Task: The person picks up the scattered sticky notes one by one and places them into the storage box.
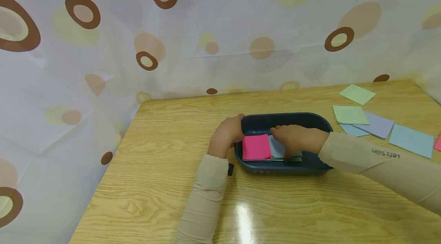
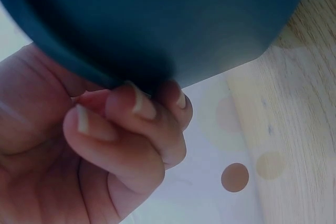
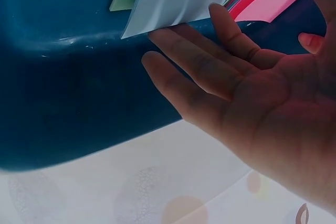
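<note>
A dark blue plastic tub (image 1: 255, 166) stands on the wooden table. My left hand (image 1: 227, 133) grips its left end; in the left wrist view its curled fingers (image 2: 126, 150) lie against the tub's rim. Inside the tub a pink stack of square paper notes (image 1: 256, 147) sits at the left, beside light blue notes (image 1: 276, 147) with a green edge showing beneath. My right hand (image 1: 298, 139) reaches into the tub over the blue notes. In the right wrist view its nearly straight fingers (image 3: 199, 66) touch the edge of a blue note (image 3: 173, 1), without curling round it.
Right of the tub lie loose notes: a pale green one (image 1: 357, 94), another green one (image 1: 349, 114), a lavender one (image 1: 379, 124) and a blue one (image 1: 411, 140). A pink note (image 1: 438, 143) is cut off at the frame's edge. A patterned sheet (image 1: 241, 26) hangs behind the table.
</note>
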Motion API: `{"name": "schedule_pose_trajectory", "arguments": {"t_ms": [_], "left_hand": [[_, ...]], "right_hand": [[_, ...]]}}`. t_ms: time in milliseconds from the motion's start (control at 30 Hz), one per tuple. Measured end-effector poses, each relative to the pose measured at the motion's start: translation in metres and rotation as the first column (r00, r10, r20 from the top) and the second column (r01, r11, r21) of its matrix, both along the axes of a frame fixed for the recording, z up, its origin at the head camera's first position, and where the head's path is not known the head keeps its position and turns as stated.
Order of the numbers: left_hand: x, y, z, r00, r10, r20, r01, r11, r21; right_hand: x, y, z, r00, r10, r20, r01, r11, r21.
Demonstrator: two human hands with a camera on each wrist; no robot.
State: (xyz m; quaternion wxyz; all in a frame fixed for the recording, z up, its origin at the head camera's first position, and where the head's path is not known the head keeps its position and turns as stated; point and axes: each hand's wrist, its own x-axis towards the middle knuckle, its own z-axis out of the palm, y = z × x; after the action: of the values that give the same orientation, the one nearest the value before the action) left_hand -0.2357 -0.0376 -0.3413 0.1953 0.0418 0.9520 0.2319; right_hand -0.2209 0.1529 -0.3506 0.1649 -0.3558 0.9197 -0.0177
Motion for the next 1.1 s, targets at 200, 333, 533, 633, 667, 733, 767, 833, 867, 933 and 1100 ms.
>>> {"name": "schedule_pose_trajectory", "arguments": {"t_ms": [200, 333, 533, 633, 667, 733, 767, 833, 867, 933, 1100], "left_hand": [[-0.0010, 0.0000, -0.0032, 1.000, -0.007, -0.012, 0.007, 1.000, 0.001], [-0.0004, 0.0000, -0.0031, 1.000, -0.010, -0.016, 0.011, 1.000, 0.006], [0.0002, 0.0016, -0.0013, 1.000, -0.003, -0.003, 0.003, 1.000, 0.003], [0.0020, 0.0023, 0.0012, 1.000, -0.006, -0.002, 0.006, 1.000, 0.003], [0.0026, 0.0025, 0.0021, 1.000, -0.007, -0.002, 0.007, 1.000, 0.004], [0.0029, 0.0026, 0.0029, 1.000, -0.008, 0.000, 0.008, 1.000, 0.006], [0.0029, 0.0024, 0.0026, 1.000, -0.009, -0.002, 0.009, 1.000, 0.007], [0.0013, 0.0021, 0.0010, 1.000, -0.008, -0.003, 0.008, 1.000, 0.007], [0.0005, 0.0019, -0.0002, 1.000, -0.008, -0.004, 0.008, 1.000, 0.005], [-0.0006, 0.0013, -0.0021, 1.000, -0.009, -0.008, 0.009, 1.000, 0.004], [-0.0012, 0.0006, -0.0038, 1.000, -0.015, -0.015, 0.015, 1.000, -0.002]], "right_hand": [[0.0003, -0.0002, -0.0030, 1.000, 0.000, -0.016, 0.000, 1.000, 0.008], [0.0016, -0.0016, -0.0038, 1.000, -0.003, -0.007, 0.003, 1.000, 0.015], [0.0028, -0.0016, -0.0029, 1.000, 0.000, 0.001, 0.000, 1.000, 0.018], [0.0026, -0.0007, -0.0018, 1.000, 0.015, 0.001, -0.015, 1.000, 0.015], [0.0024, -0.0004, -0.0016, 1.000, 0.021, 0.001, -0.021, 1.000, 0.014], [0.0019, 0.0001, -0.0015, 1.000, 0.028, 0.002, -0.028, 1.000, 0.011], [0.0017, 0.0006, -0.0015, 1.000, 0.031, 0.001, -0.031, 0.999, 0.008], [0.0016, 0.0005, -0.0015, 1.000, 0.027, 0.006, -0.027, 1.000, 0.004], [0.0016, 0.0005, -0.0015, 1.000, 0.026, 0.007, -0.026, 1.000, 0.003], [0.0020, 0.0007, -0.0012, 1.000, 0.022, 0.009, -0.022, 1.000, 0.002], [0.0048, 0.0007, 0.0002, 1.000, 0.014, 0.015, -0.014, 1.000, 0.016]]}}
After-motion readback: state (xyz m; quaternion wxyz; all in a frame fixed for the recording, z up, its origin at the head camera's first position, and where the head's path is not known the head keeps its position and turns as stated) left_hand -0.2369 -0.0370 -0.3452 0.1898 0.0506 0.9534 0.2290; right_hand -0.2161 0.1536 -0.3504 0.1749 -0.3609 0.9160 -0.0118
